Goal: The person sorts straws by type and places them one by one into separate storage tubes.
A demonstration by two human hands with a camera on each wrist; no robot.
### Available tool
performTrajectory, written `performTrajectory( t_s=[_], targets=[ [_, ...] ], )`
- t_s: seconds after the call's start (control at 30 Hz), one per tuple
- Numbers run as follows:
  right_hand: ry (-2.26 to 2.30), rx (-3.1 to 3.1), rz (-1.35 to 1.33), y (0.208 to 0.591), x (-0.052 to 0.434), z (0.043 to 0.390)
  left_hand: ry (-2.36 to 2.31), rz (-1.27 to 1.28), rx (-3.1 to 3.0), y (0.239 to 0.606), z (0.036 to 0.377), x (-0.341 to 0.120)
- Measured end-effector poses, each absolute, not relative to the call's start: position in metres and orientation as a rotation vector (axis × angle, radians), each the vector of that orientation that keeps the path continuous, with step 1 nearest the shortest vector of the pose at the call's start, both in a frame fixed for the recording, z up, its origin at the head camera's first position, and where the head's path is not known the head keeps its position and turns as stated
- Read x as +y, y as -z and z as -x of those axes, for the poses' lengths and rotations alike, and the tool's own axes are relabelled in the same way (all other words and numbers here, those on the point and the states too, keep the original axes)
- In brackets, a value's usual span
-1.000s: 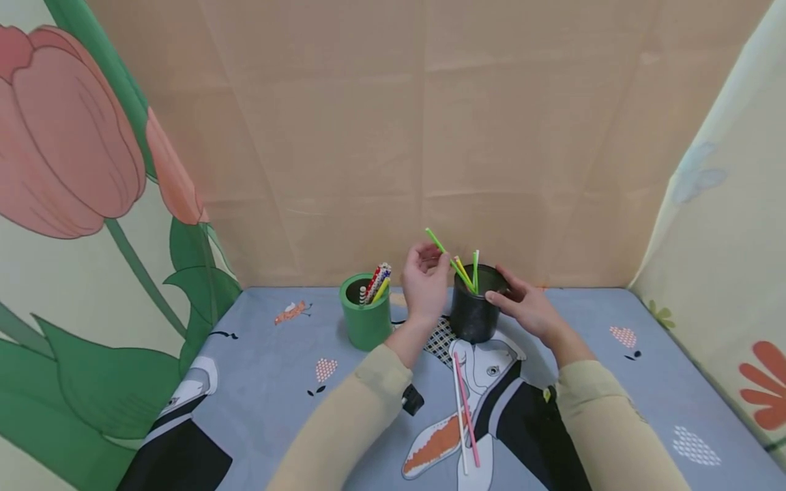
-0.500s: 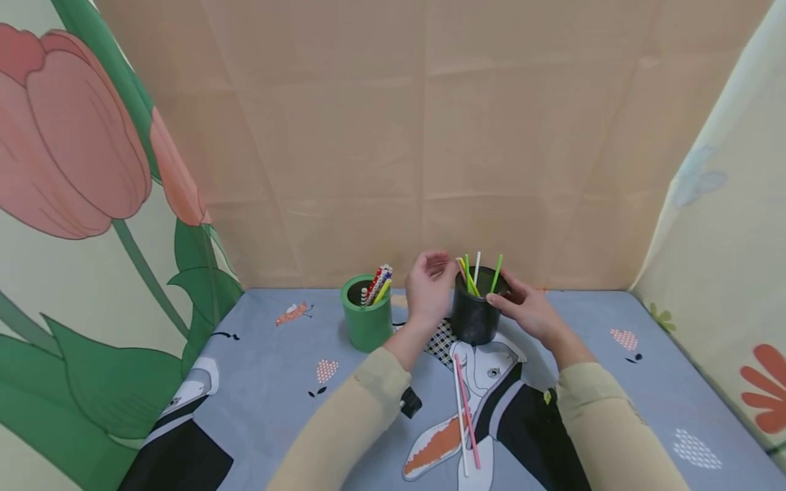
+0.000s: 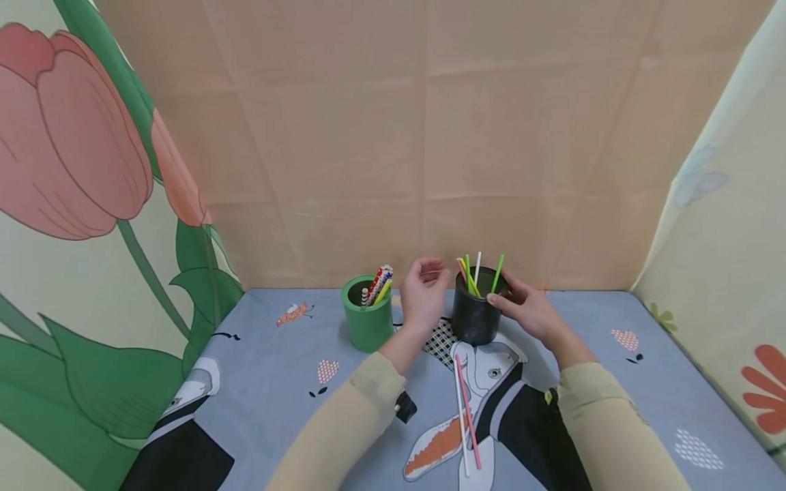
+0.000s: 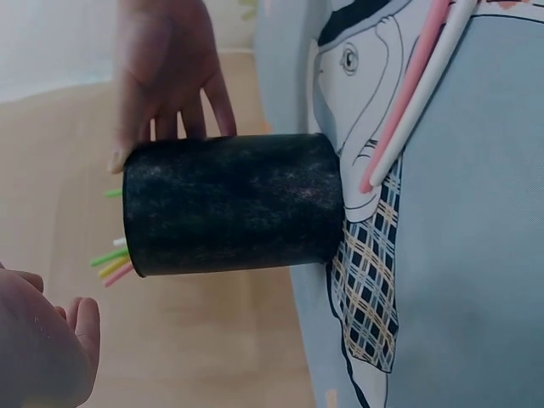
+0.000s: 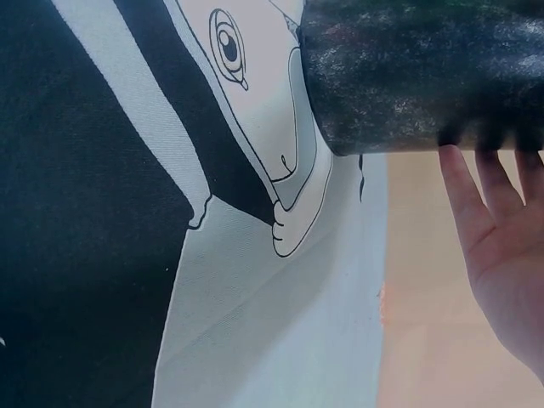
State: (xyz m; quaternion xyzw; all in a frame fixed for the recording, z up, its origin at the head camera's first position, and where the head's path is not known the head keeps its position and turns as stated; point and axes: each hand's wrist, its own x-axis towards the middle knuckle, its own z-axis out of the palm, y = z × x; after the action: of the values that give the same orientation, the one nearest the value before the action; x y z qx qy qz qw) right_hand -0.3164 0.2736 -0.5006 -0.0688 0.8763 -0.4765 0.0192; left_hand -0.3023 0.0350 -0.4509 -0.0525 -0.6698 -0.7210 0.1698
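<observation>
A black cylindrical cup [image 3: 475, 315] stands upright on the table, with several thin straws [image 3: 470, 278] in green, yellow, pink and white poking out of its top. My right hand [image 3: 528, 307] grips the cup's right side, thumb at the rim; the right wrist view shows its fingers [image 5: 463, 191] against the wall. Just left of the cup, my left hand [image 3: 425, 293] is raised, fingers loosely curled, holding nothing and apart from the cup. In front of the cup lie a pink straw [image 3: 468, 416] and a white straw [image 3: 460, 423], side by side.
A green cylindrical cup [image 3: 368, 324] with several patterned and yellow sticks [image 3: 377, 285] stands left of the black one. A small black object [image 3: 405, 407] shows beside the left sleeve. The blue printed cloth [image 3: 264, 395] covers the table, and a tan backdrop [image 3: 424, 136] hangs behind.
One second ago my left hand held a green straw slanting into the black cup. That straw now leans at the cup's right side, and the left hand has let go and drawn slightly back.
</observation>
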Motion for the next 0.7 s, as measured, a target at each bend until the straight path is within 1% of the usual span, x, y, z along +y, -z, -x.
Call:
performTrajectory(
  t_s=[0.2, 0.47, 0.7],
  targets=[
    [1.478, 2.722, 0.217, 0.501, 0.274, 0.316, 2.047, 0.147, -1.911, 0.456, 0.301, 0.030],
    [1.472, 2.718, 0.200, 0.504, 0.274, 0.317, 2.050, 0.143, -2.001, 0.468, 0.290, 0.025],
    [1.469, 2.720, 0.196, 0.503, 0.275, 0.317, 1.953, 0.160, -2.258, 0.494, 0.274, 0.017]
  ],
)
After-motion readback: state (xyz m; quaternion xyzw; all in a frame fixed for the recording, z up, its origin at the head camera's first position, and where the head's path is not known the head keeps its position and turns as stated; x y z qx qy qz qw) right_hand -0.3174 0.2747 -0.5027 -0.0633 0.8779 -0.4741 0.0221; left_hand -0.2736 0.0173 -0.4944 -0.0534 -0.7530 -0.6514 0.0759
